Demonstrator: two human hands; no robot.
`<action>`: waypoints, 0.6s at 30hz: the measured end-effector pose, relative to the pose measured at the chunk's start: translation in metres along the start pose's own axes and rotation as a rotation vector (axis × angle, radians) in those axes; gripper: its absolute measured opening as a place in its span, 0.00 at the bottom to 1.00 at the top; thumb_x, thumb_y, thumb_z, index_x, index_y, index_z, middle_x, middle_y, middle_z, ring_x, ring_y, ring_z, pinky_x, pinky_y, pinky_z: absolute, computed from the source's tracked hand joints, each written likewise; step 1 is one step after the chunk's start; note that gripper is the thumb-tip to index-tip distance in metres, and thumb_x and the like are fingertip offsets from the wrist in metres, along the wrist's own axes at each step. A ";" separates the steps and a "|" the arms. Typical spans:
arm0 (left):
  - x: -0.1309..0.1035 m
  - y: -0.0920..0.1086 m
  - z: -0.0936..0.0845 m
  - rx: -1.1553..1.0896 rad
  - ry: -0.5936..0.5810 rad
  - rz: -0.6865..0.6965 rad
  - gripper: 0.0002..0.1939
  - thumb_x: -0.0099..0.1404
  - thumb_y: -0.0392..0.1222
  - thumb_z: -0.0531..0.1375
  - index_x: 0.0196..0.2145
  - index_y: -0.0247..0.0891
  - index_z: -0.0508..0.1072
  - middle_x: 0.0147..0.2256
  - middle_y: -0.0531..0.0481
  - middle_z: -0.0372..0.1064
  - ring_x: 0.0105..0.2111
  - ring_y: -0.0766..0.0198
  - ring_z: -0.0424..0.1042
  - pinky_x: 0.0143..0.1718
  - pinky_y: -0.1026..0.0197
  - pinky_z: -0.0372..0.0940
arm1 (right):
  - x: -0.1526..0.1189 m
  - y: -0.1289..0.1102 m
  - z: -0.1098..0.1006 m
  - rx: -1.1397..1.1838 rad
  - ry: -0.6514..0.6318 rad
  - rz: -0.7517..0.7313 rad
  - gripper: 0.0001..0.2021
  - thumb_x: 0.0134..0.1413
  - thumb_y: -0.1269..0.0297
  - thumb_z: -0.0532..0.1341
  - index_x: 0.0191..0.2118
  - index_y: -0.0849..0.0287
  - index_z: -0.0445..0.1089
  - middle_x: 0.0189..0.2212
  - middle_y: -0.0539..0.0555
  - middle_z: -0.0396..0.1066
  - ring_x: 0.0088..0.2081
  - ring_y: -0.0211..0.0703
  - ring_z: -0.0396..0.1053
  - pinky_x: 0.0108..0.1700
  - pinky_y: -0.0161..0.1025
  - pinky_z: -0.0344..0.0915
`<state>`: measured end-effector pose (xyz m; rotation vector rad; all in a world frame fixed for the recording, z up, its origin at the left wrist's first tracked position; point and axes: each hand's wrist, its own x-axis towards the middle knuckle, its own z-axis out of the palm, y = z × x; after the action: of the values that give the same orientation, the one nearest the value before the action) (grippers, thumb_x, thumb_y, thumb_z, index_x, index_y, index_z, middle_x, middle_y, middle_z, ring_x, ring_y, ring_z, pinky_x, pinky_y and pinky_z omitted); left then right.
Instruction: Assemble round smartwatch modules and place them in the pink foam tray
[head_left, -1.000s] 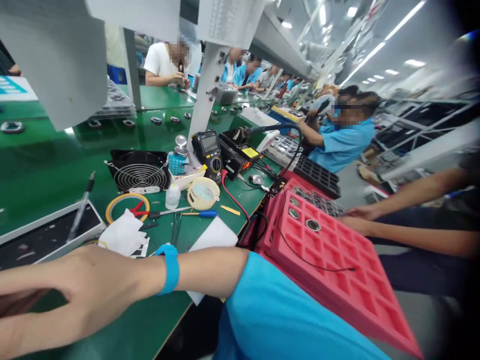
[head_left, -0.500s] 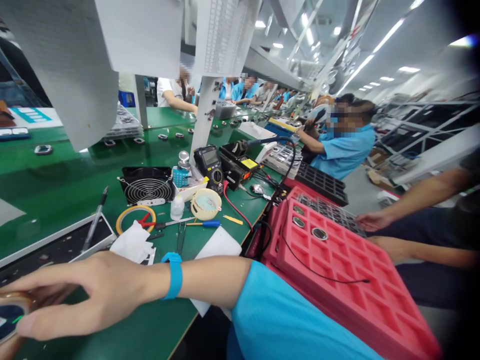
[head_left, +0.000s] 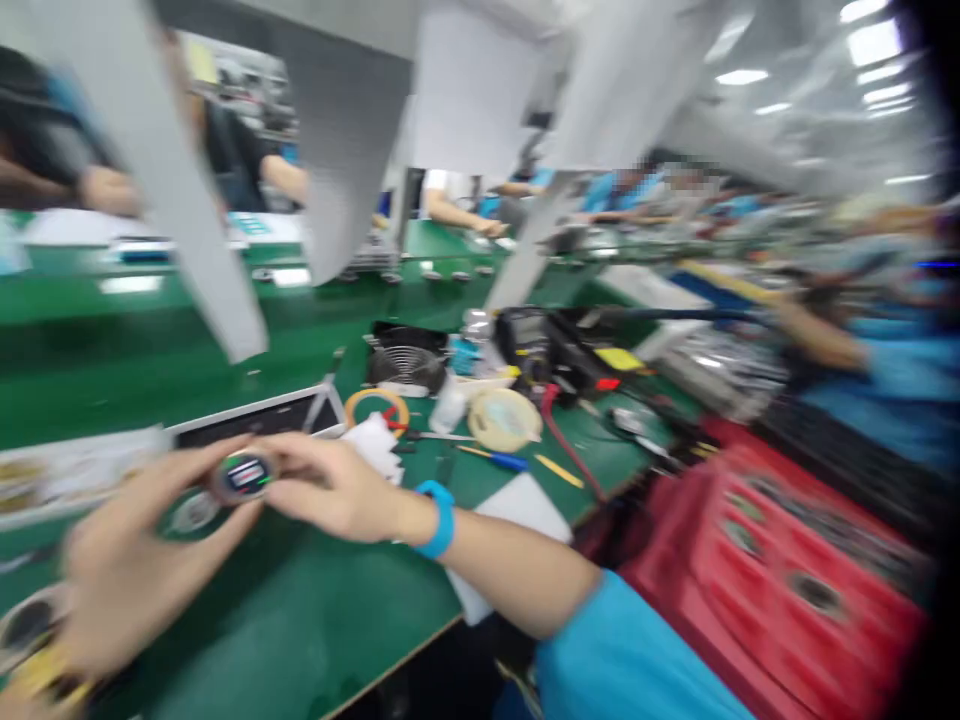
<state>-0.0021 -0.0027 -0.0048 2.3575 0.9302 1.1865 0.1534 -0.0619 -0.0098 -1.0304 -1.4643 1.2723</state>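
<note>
A small round device (head_left: 246, 476) with a glossy dark face, a lit display and a pale rim is held over a smooth green worktop (head_left: 300, 620), pinched from both sides by a worker's bare hands. The right arm, bare below a blue fabric sleeve (head_left: 637, 650) and circled by a flat blue wristband (head_left: 437, 520), stretches across the bench, the right hand (head_left: 345, 490) gripping one edge of the device between thumb and fingers. The left hand (head_left: 135, 550), a yellow band (head_left: 49, 670) at its wrist, angles up from the lower left, thumb and forefinger bowed into a wide loop whose tips meet the opposite edge. The device sits at the fingertips, between the two hands, its display turned toward the wearer. Just beyond the hands lie a shallow dark tray (head_left: 240, 427) with a thin pale rim, a crumpled white tissue (head_left: 373, 443), and a ring of yellow tape (head_left: 377, 400). Farther along the bench stand a black fan (head_left: 409, 362) with a round wire grille and a squat cream pot (head_left: 504, 420); at right, a red moulded tray (head_left: 862, 640) with sunken pockets is blurred
</note>
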 end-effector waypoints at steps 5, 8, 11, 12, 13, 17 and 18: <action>-0.005 -0.002 -0.034 -0.055 -0.067 0.108 0.22 0.62 0.37 0.66 0.54 0.41 0.73 0.43 0.50 0.76 0.38 0.64 0.74 0.41 0.62 0.68 | -0.001 -0.013 -0.009 0.007 0.005 0.056 0.31 0.62 0.50 0.56 0.64 0.64 0.58 0.58 0.60 0.63 0.56 0.31 0.69 0.59 0.26 0.69; 0.001 -0.003 -0.027 -0.089 -0.065 0.089 0.22 0.61 0.35 0.66 0.53 0.40 0.73 0.40 0.50 0.75 0.36 0.67 0.72 0.40 0.63 0.67 | 0.001 -0.011 -0.005 -0.026 0.003 0.084 0.32 0.61 0.47 0.57 0.64 0.62 0.58 0.58 0.60 0.62 0.55 0.31 0.70 0.59 0.27 0.70; 0.000 -0.002 -0.026 -0.119 -0.072 0.077 0.22 0.61 0.34 0.66 0.53 0.40 0.73 0.37 0.52 0.73 0.34 0.68 0.70 0.40 0.63 0.66 | 0.001 -0.012 -0.001 -0.025 0.041 0.124 0.33 0.61 0.45 0.56 0.64 0.61 0.59 0.58 0.59 0.63 0.54 0.29 0.70 0.60 0.26 0.70; -0.001 -0.001 -0.027 -0.125 -0.074 0.076 0.22 0.61 0.34 0.65 0.54 0.40 0.73 0.37 0.52 0.73 0.34 0.69 0.70 0.39 0.63 0.66 | 0.001 -0.012 0.000 -0.020 0.053 0.138 0.33 0.61 0.44 0.56 0.64 0.61 0.59 0.57 0.59 0.63 0.53 0.28 0.71 0.60 0.25 0.70; -0.001 -0.001 -0.027 -0.130 -0.075 0.073 0.22 0.61 0.34 0.65 0.54 0.41 0.73 0.36 0.53 0.73 0.34 0.69 0.69 0.39 0.64 0.66 | 0.001 -0.012 0.001 -0.018 0.062 0.150 0.33 0.61 0.44 0.56 0.64 0.61 0.59 0.56 0.59 0.64 0.52 0.27 0.71 0.59 0.25 0.70; -0.002 -0.002 -0.028 -0.142 -0.071 0.067 0.22 0.61 0.34 0.65 0.53 0.41 0.73 0.36 0.53 0.72 0.33 0.69 0.69 0.39 0.63 0.66 | 0.002 -0.013 0.000 -0.028 0.068 0.164 0.33 0.60 0.43 0.56 0.62 0.63 0.61 0.54 0.59 0.66 0.48 0.26 0.71 0.56 0.23 0.70; -0.002 -0.002 -0.028 -0.143 -0.070 0.064 0.22 0.61 0.34 0.65 0.54 0.41 0.73 0.36 0.53 0.72 0.33 0.69 0.70 0.39 0.63 0.66 | 0.002 -0.013 0.000 -0.033 0.066 0.163 0.33 0.60 0.42 0.56 0.62 0.63 0.61 0.53 0.59 0.66 0.48 0.26 0.71 0.56 0.23 0.70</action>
<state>-0.0267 -0.0024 0.0095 2.3140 0.7268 1.1458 0.1528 -0.0615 0.0037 -1.2238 -1.3776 1.3187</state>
